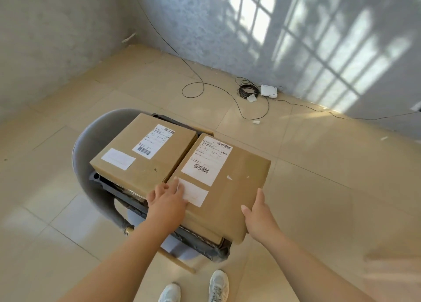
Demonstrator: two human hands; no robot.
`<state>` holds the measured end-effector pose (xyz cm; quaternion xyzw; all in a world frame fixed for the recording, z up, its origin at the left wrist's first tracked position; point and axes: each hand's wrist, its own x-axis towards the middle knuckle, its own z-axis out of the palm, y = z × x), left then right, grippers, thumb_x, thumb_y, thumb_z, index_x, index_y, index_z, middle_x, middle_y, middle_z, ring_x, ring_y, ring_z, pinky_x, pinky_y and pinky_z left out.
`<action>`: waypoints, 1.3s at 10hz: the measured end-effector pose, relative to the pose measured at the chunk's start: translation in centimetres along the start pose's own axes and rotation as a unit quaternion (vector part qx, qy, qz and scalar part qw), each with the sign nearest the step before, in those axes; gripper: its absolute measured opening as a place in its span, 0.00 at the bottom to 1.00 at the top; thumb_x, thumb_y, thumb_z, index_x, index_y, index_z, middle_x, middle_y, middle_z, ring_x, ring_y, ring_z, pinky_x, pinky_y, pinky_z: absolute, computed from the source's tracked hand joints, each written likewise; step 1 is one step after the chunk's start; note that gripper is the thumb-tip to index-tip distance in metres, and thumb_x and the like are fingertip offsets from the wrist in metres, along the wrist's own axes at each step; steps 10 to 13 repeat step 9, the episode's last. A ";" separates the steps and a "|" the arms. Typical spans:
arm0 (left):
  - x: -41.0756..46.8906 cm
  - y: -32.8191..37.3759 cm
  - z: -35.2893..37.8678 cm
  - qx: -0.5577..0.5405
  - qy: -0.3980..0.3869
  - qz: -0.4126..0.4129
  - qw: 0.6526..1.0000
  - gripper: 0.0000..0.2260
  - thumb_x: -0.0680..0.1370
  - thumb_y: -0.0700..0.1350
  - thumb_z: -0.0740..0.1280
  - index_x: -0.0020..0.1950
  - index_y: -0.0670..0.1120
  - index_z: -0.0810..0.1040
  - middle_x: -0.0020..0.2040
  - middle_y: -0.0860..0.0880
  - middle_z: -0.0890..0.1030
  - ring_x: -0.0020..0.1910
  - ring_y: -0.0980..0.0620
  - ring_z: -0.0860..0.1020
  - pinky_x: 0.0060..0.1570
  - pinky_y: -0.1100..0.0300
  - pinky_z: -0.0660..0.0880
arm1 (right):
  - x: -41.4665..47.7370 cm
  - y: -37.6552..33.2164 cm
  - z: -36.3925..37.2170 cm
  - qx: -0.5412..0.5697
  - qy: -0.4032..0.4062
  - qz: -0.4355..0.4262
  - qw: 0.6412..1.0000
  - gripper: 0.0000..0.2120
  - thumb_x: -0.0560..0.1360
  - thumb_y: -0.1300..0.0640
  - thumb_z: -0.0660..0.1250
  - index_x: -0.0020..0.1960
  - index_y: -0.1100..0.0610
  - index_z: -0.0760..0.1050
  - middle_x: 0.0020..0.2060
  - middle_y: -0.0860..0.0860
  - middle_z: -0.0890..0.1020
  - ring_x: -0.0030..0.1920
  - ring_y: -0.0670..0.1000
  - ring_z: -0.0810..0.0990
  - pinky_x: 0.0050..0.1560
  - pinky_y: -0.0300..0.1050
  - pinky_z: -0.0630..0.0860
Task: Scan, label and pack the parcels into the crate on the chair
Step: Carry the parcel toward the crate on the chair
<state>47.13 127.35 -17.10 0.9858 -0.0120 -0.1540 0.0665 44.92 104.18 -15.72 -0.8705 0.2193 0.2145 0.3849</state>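
Note:
Two brown cardboard parcels lie side by side on a dark crate [107,184] that sits on a grey chair [91,139]. The left parcel [145,165] carries a barcode label and a blank white sticker. The right parcel [237,183] has the same two labels and overhangs the crate's right side. My left hand [167,199] rests flat on the right parcel's near-left corner, fingers over the blank sticker. My right hand [258,212] holds that parcel's near-right edge, thumb on top and fingers hidden beneath.
Beige tiled floor surrounds the chair. A thin black cable [193,89] loops across the floor to a coil and a white device [268,90] by the far wall. My white sneakers [217,285] stand just in front of the chair.

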 end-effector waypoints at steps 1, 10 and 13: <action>0.5 -0.9 -0.3 0.007 -0.002 0.023 1.000 0.22 0.80 0.58 0.51 0.72 0.53 0.59 0.76 0.55 0.53 0.70 0.46 0.56 0.66 0.49 0.53 | 0.1 -1.1 0.0 -0.053 -0.005 0.004 0.999 0.34 0.82 0.52 0.55 0.78 0.53 0.35 0.71 0.59 0.65 0.64 0.58 0.72 0.60 0.49 0.71; -0.4 -2.9 -6.0 -0.091 -0.028 0.227 0.969 0.15 0.77 0.57 0.61 0.61 0.56 0.74 0.58 0.59 0.76 0.52 0.59 0.75 0.52 0.63 0.73 | -11.1 0.0 -1.7 -0.139 0.113 -0.006 0.984 0.20 0.78 0.46 0.60 0.69 0.50 0.70 0.59 0.47 0.77 0.54 0.48 0.77 0.50 0.41 0.72; -0.4 -2.9 -6.0 -0.091 -0.028 0.227 0.969 0.15 0.77 0.57 0.61 0.61 0.56 0.74 0.58 0.59 0.76 0.52 0.59 0.75 0.52 0.63 0.73 | -11.1 0.0 -1.7 -0.139 0.113 -0.006 0.984 0.20 0.78 0.46 0.60 0.69 0.50 0.70 0.59 0.47 0.77 0.54 0.48 0.77 0.50 0.41 0.72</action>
